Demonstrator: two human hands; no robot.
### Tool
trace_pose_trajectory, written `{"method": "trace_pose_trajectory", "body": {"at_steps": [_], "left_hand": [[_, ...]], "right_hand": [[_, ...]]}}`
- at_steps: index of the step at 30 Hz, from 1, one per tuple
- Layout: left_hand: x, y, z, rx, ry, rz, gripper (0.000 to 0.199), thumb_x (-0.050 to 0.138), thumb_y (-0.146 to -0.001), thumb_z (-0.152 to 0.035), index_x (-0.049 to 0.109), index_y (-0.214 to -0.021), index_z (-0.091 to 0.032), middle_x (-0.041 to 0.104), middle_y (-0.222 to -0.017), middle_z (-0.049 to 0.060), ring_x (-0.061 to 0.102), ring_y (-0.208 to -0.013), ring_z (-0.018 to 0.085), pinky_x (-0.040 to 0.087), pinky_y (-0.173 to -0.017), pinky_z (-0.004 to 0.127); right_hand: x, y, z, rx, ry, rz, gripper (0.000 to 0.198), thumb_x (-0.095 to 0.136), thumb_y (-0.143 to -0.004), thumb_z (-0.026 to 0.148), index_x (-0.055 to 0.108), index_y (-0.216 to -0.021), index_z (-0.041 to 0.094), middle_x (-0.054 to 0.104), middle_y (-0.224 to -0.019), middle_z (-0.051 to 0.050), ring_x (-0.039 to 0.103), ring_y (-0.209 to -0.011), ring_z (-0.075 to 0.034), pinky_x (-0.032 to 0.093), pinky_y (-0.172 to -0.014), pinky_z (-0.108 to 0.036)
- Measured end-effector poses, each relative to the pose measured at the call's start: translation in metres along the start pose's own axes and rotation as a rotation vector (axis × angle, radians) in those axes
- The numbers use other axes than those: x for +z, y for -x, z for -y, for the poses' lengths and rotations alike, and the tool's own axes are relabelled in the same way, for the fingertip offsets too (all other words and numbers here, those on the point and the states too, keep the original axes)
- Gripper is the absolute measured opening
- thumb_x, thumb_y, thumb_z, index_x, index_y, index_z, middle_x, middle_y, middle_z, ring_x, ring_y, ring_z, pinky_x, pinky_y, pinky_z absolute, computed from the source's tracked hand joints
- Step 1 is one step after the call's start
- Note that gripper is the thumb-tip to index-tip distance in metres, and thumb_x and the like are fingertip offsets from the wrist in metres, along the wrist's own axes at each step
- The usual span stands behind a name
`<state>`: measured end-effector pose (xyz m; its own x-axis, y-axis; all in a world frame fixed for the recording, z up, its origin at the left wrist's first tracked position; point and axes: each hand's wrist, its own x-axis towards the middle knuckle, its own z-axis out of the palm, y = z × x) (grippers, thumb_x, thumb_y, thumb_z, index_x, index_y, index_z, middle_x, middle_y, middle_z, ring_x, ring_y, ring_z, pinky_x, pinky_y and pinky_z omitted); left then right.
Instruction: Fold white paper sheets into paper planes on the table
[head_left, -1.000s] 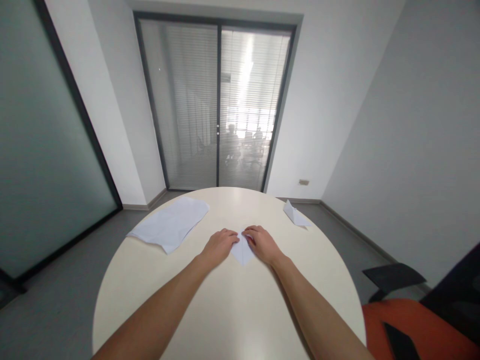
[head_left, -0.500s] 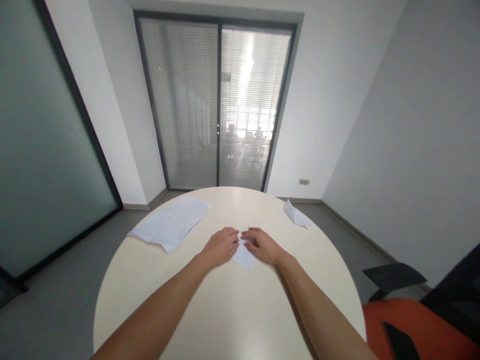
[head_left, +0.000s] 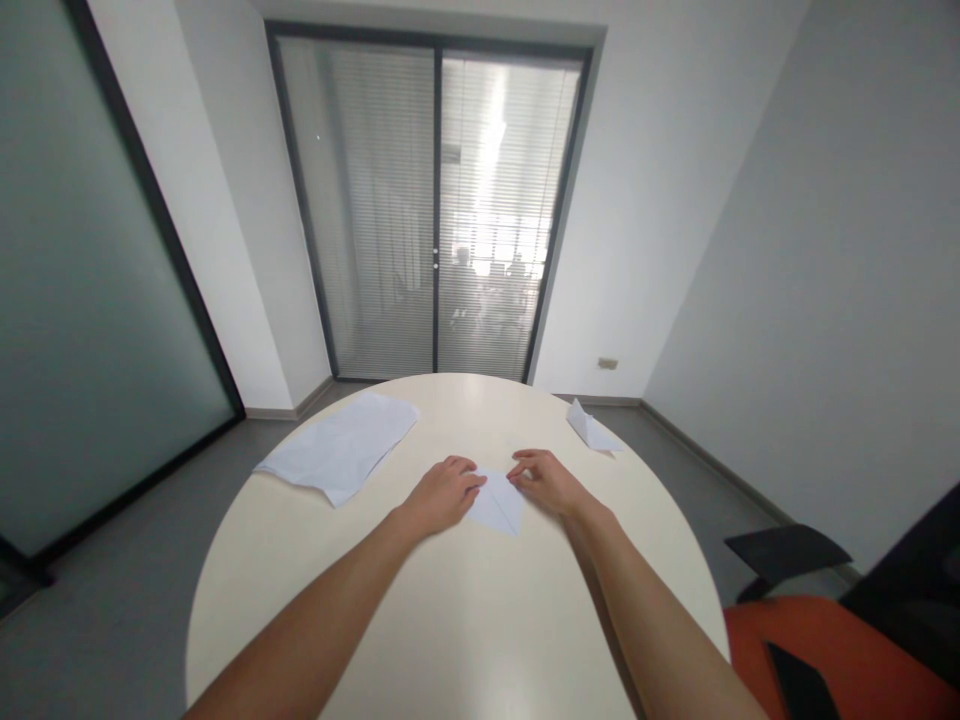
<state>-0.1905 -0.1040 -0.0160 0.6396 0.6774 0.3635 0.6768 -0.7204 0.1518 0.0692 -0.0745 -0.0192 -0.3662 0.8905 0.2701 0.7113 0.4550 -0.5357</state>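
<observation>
While both hands are working over the middle of the bench [head_left: 465,620], the small folded paper [head_left: 499,508] is lying between them, flat or nearly so, with a crease line running slantwise toward its near right corner. The left hand [head_left: 444,495] is resting at the paper's left side, its fingers curling loosely and its thumb reaching over the sheet; whether it is gripping the edge or only pressing down, I cannot tell. The right hand [head_left: 551,485] is bending its thumb and forefinger toward each other at the far right edge, the fingertips seeming to touch the paper; whether they are closing on a layer is too small to make out.

The step in hand is, by my judgement, one of setting or opening a fold rather than smoothing a finished one, since the fingertips are working at the edges and the crease is lying uncovered. The next move is probably calling for a steady left side, and for the right fingertips to be catching one layer alone without dragging the whole piece askew.

Well apart from the hands, larger white sheets [head_left: 345,445] are lying toward the bench's far left rim, and another folded paper piece [head_left: 592,430] is sitting near the far right rim.
</observation>
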Motion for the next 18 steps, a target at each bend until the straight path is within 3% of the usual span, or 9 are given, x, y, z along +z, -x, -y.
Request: {"method": "trace_pose_trajectory", "body": {"at_steps": [6, 13, 18], "left_hand": [[-0.001, -0.001, -0.001, 0.012, -0.011, 0.006, 0.031, 0.047, -0.096, -0.024, 0.069, -0.119, -0.023, 0.064, -0.129, 0.008, 0.055, -0.119, 0.023, 0.043, -0.103, 0.039], [-0.010, -0.001, -0.006, -0.074, -0.013, 0.015, 0.026, 0.056, -0.091, -0.032, 0.071, -0.111, -0.022, 0.068, -0.118, 0.008, 0.058, -0.112, 0.026, 0.046, -0.098, 0.041], [-0.010, 0.001, -0.003, -0.082, 0.005, 0.016, 0.027, 0.057, -0.090, -0.033, 0.070, -0.111, -0.021, 0.065, -0.123, 0.009, 0.056, -0.116, 0.026, 0.046, -0.100, 0.042]], "right_hand": [[0.001, 0.000, 0.002, -0.081, 0.049, -0.029, 0.016, 0.064, -0.082, 0.023, 0.079, -0.089, 0.021, 0.074, -0.104, -0.009, 0.066, -0.096, -0.022, 0.047, -0.093, -0.034], [-0.002, 0.002, 0.006, 0.031, 0.100, -0.014, 0.020, 0.063, -0.083, 0.027, 0.079, -0.095, 0.021, 0.072, -0.104, -0.008, 0.064, -0.092, -0.021, 0.047, -0.087, -0.031], [-0.003, 0.004, 0.011, 0.106, 0.133, -0.029, 0.019, 0.063, -0.083, 0.029, 0.078, -0.088, 0.019, 0.072, -0.099, -0.009, 0.063, -0.089, -0.020, 0.046, -0.082, -0.028]]}}
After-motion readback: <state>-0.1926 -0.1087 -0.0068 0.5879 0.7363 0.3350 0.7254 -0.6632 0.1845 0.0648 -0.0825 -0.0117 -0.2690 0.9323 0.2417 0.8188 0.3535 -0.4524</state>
